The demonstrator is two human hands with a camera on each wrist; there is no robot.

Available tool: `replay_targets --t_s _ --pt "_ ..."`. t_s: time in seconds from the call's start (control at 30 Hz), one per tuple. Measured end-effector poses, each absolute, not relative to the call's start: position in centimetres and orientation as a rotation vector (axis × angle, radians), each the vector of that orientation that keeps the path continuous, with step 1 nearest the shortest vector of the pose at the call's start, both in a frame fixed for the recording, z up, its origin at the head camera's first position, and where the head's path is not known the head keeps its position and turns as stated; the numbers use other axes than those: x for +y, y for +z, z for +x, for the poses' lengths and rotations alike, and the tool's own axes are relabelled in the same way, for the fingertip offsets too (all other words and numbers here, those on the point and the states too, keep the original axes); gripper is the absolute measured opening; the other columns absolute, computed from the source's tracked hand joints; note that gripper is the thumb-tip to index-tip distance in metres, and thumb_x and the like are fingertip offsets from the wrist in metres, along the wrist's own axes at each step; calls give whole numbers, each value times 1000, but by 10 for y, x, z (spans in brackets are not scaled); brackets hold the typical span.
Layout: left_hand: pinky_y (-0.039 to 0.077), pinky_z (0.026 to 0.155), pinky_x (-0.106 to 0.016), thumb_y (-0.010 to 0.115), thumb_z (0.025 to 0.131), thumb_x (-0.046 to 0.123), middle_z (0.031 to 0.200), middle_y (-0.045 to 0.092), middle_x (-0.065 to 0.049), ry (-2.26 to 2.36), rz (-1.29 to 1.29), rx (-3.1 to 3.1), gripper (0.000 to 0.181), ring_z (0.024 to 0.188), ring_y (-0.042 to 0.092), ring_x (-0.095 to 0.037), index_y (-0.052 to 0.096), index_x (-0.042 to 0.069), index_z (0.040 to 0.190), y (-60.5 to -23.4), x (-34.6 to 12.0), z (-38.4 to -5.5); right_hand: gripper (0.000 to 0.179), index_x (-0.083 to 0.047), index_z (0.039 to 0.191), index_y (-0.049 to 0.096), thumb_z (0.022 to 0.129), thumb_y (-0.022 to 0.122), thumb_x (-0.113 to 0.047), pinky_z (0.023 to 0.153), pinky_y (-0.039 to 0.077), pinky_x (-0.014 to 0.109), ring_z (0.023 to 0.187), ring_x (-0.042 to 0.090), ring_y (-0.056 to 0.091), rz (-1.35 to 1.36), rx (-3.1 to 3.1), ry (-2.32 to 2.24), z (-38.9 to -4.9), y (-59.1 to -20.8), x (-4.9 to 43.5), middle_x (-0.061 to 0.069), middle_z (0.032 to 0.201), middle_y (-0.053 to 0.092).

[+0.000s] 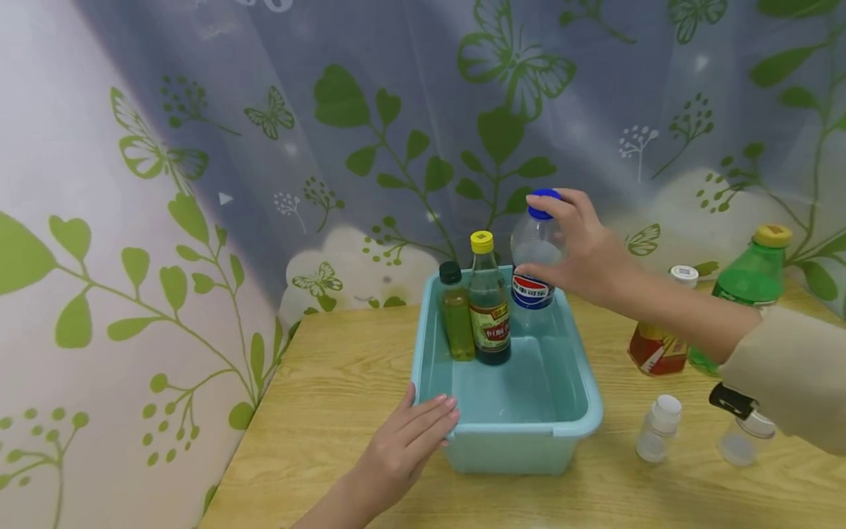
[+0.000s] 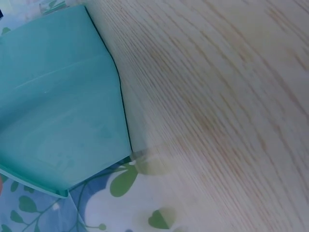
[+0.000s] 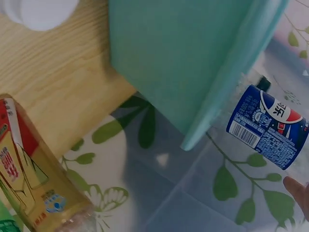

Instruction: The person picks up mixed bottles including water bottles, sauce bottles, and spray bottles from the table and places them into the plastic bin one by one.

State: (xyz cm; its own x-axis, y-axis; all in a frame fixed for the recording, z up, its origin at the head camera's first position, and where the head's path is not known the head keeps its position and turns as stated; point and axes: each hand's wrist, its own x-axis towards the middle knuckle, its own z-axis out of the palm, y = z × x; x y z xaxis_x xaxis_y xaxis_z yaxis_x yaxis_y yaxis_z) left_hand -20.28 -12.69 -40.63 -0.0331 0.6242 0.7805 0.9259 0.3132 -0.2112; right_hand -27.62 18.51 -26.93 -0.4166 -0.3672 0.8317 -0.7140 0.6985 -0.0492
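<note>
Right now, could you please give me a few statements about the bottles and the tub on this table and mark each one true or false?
1. The right hand grips a clear bottle with a blue cap. True.
2. The left hand holds the yellow-capped bottle. False: it rests open against the near left corner of the light blue tub and holds nothing.
3. Two bottles already stand in the tub's far left corner, the yellow-capped bottle and a black-capped bottle. True.
4. The green bottle stands inside the tub. False: it stands on the wooden table, right of the tub.
5. The tub sits upside down. False: its open side faces up.
</note>
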Motion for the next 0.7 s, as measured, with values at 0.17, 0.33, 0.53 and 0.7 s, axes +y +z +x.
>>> replay_targets --t_s 0.17,0.33,0.53,0.7 --pt "42 99 -54 48 99 14 114 67 -15 -431 -1396 -1715 28 105 65 -27 65 -2 114 -406 -126 -204 95 -6 134 32 61 91 -22 52 54 39 77 34 61 762 -2113 471 -282 -285 182 30 125 41" --pt "42 98 -55 48 99 14 114 67 -16 -432 -1401 -1694 27 105 65 -28 65 -3 113 -405 -126 -204 94 -6 135 30 63 90 -19 42 45 31 61 27 55 727 -2177 489 -289 -299 179 28 127 40" --pt "42 99 -54 48 99 14 114 67 -16 -438 -1403 -1688 28 105 65 -28 64 -3 114 -406 -127 -204 93 -1 132 32 61 91 -17 45 47 33 66 29 55 768 -2195 473 -297 -319 176 28 122 41" --pt "41 101 -53 49 99 14 114 67 -17 -428 -1404 -1668 27 105 65 -28 65 -3 113 -405 -126 -205 93 3 131 32 60 91 -15 50 51 38 83 35 56 775 -2221 495 -301 -332 175 30 121 41"
